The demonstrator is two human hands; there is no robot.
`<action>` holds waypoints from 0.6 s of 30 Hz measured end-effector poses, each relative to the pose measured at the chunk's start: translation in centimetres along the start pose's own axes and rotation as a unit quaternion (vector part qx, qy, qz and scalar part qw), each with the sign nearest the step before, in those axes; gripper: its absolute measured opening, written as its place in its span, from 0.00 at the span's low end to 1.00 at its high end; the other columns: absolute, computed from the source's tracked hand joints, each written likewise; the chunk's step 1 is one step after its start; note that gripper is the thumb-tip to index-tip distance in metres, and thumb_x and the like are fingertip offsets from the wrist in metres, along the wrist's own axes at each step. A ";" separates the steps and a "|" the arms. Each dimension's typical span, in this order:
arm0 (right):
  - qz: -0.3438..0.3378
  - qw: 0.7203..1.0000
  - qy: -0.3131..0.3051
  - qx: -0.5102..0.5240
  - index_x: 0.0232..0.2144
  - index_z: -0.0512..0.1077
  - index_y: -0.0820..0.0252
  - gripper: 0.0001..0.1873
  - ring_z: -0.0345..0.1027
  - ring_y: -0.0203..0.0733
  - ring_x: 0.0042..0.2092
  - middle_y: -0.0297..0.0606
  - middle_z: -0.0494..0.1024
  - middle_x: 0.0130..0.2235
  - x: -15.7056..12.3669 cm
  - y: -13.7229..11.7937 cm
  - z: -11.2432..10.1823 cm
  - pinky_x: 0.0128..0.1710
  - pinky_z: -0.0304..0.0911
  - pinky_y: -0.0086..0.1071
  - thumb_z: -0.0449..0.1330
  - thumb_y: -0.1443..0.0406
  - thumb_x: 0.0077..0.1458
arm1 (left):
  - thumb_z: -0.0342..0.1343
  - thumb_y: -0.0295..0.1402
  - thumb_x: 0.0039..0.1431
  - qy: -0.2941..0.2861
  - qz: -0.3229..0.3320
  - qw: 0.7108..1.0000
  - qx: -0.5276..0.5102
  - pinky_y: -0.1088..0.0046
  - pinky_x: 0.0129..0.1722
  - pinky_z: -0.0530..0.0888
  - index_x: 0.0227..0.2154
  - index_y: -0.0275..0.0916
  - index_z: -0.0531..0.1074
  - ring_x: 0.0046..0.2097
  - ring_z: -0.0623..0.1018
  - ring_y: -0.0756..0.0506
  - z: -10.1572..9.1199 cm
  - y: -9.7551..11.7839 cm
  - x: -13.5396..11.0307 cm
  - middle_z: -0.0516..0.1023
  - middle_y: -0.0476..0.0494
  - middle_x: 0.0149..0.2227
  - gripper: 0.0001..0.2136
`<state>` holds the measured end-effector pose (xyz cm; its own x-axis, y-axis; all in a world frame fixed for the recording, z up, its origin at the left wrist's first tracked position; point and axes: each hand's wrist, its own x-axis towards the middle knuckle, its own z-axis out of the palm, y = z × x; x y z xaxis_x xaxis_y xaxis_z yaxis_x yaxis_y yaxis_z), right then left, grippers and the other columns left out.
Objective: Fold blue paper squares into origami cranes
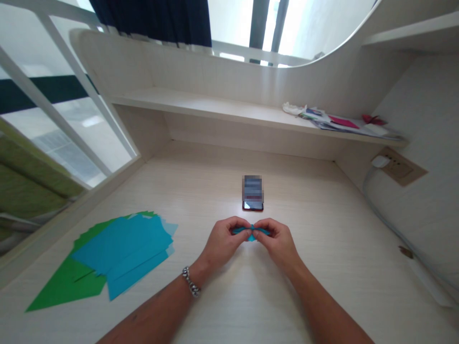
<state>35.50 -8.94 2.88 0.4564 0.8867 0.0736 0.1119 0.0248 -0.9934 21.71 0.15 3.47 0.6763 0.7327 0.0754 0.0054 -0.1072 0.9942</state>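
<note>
A wide gap is left on the desk [315, 215] between the paper pile [139, 243] and the left hand [228, 238]. More room is found beside the right hand [278, 238], until the way is crossed by the gray cord [379, 217]. Straight ahead, the path is blocked by the phone [253, 193]. Farther back, lifting is stopped by the shelf [215, 111].

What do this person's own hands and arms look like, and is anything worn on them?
The left hand and right hand are ungloved. A silver-coloured chain-link bracelet circles the left wrist; the right wrist is bare. No sleeve shows on either forearm.
</note>
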 end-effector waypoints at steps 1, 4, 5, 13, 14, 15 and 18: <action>0.005 1.000 -0.004 0.002 0.30 0.76 0.60 0.08 0.72 0.42 0.34 0.37 0.79 0.31 0.0 0.0 -0.1 0.35 0.67 0.33 0.65 0.65 0.44 | 0.60 0.31 0.49 -0.003 -0.002 1.000 -0.004 0.72 0.34 0.74 0.30 0.35 0.77 0.32 0.78 0.46 0.0 0.0 0.0 0.80 0.42 0.31 0.06; 0.025 0.999 -0.018 0.013 0.29 0.76 0.61 0.08 0.71 0.40 0.31 0.37 0.79 0.29 0.0 0.1 -0.3 0.32 0.66 0.32 0.65 0.65 0.43 | 0.61 0.30 0.48 -0.013 -0.014 1.000 -0.017 0.73 0.33 0.74 0.30 0.35 0.76 0.31 0.78 0.47 0.1 -0.1 0.0 0.80 0.42 0.30 0.06; 0.032 0.999 -0.022 0.017 0.30 0.76 0.61 0.08 0.71 0.39 0.30 0.37 0.79 0.29 0.0 0.0 -0.3 0.31 0.66 0.31 0.65 0.65 0.43 | 0.61 0.29 0.48 -0.017 -0.018 0.999 -0.023 0.73 0.33 0.74 0.30 0.34 0.76 0.31 0.78 0.47 0.2 -0.1 0.0 0.79 0.43 0.30 0.05; 0.087 0.992 -0.017 0.087 0.26 0.78 0.61 0.08 0.72 0.39 0.26 0.35 0.78 0.24 -0.1 -0.3 -0.3 0.27 0.68 0.31 0.67 0.64 0.38 | 0.61 0.29 0.47 -0.047 -0.056 0.994 -0.082 0.72 0.31 0.75 0.28 0.34 0.75 0.29 0.77 0.48 0.3 0.4 0.0 0.78 0.45 0.27 0.05; 0.093 0.991 -0.015 0.098 0.26 0.78 0.61 0.09 0.72 0.39 0.26 0.34 0.78 0.24 -0.1 -0.3 -0.3 0.27 0.68 0.31 0.68 0.64 0.38 | 0.61 0.28 0.47 -0.047 -0.059 0.993 -0.089 0.72 0.31 0.75 0.28 0.34 0.75 0.29 0.76 0.48 0.3 0.5 0.0 0.77 0.45 0.27 0.04; 0.100 0.989 -0.016 0.106 0.26 0.78 0.60 0.09 0.72 0.40 0.27 0.34 0.78 0.24 -0.1 -0.3 -0.3 0.27 0.69 0.32 0.68 0.64 0.37 | 0.60 0.28 0.47 -0.048 -0.061 0.992 -0.096 0.72 0.31 0.75 0.28 0.34 0.76 0.29 0.76 0.48 0.3 0.6 0.0 0.77 0.45 0.27 0.04; 0.114 0.985 -0.030 0.123 0.26 0.78 0.60 0.08 0.73 0.40 0.27 0.34 0.78 0.25 -0.2 -0.3 -0.3 0.28 0.70 0.33 0.68 0.64 0.38 | 0.60 0.27 0.47 -0.046 -0.065 0.992 -0.102 0.73 0.30 0.75 0.27 0.35 0.75 0.29 0.76 0.49 0.4 0.7 0.1 0.77 0.46 0.27 0.03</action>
<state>35.67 -9.26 3.24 0.3918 0.9073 -0.1526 -0.2085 -0.0740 -0.9752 22.03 -0.13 4.12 0.7436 0.6666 -0.0523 -0.0467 0.1298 0.9904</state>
